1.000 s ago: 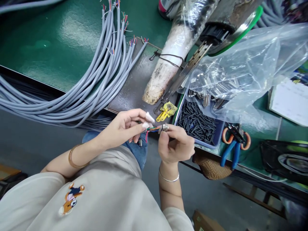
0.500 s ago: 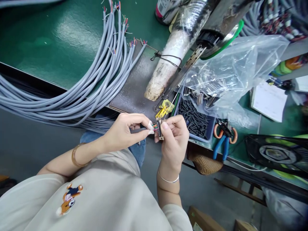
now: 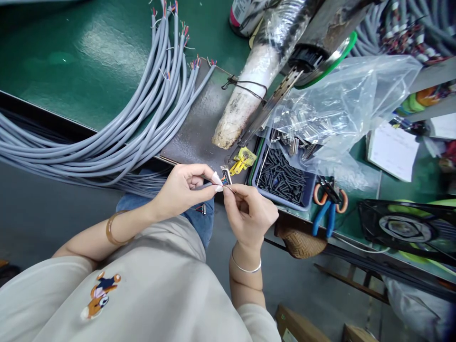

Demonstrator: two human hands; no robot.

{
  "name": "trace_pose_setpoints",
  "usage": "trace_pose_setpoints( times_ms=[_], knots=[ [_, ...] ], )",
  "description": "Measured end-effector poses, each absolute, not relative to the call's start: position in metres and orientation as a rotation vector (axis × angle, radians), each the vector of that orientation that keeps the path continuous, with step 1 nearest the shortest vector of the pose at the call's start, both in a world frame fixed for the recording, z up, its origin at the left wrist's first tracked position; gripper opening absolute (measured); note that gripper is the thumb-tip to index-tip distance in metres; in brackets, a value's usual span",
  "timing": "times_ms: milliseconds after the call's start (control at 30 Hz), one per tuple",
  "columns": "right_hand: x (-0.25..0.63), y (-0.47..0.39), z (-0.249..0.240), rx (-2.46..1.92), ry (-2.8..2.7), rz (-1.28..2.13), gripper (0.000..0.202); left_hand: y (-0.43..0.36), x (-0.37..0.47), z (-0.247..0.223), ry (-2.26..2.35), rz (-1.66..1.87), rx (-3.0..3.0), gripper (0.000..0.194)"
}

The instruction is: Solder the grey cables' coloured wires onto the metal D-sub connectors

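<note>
My left hand [image 3: 187,190] is closed in a pinch, with white coverings on the thumb and index fingertips. Between those tips are thin coloured wires that run into a small multi-pin connector [image 3: 226,175], which stands just beyond them. My right hand [image 3: 249,209] is also pinched, its thumb and index finger on a thin wire [image 3: 229,188] beside the connector; the other fingers are curled in. A second wired connector [image 3: 203,209] hangs over my lap below the left hand. Close behind the hands lies a yellow clip-like piece [image 3: 242,161] on the dark plate [image 3: 194,130].
Grey cables [image 3: 117,142] with stripped ends sweep across the left. A wrapped white tube [image 3: 238,104] slants above the plate. To the right are a blue bin [image 3: 306,202] of black sleeves, a plastic bag [image 3: 342,95] over metal connectors, pliers [image 3: 327,213] and a fan [image 3: 406,228].
The right hand has let go of the connector and now pinches a thin wire lower down. The connector stays at the left fingertips, turned and shifted slightly left.
</note>
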State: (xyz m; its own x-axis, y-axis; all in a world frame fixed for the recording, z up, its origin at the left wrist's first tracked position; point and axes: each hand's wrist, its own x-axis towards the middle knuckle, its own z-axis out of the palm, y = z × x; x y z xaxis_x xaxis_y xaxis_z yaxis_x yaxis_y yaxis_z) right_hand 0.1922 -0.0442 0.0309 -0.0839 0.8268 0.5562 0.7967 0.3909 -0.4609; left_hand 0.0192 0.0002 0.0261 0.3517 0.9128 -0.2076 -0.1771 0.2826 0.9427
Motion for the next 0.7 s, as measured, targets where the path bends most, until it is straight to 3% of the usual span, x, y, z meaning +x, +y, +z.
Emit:
trace_pose_setpoints(
  times_ms=[233,333,533,700],
  knots=[
    [0.198,-0.037,0.023,-1.120,-1.226,-0.040,0.019,0.006,0.016,0.025,0.905,0.876,0.850,0.028],
    [0.194,-0.038,0.016,-1.223,-1.331,-0.001,0.026,0.008,0.015,0.025,0.883,0.896,0.842,0.029],
    [0.187,-0.039,0.001,-1.317,-1.572,0.280,0.012,0.011,0.019,0.026,0.897,0.909,0.876,0.032],
    [0.181,-0.033,0.000,-1.285,-1.608,0.021,0.017,0.011,0.024,0.023,1.007,1.017,0.996,0.021]
  ],
)
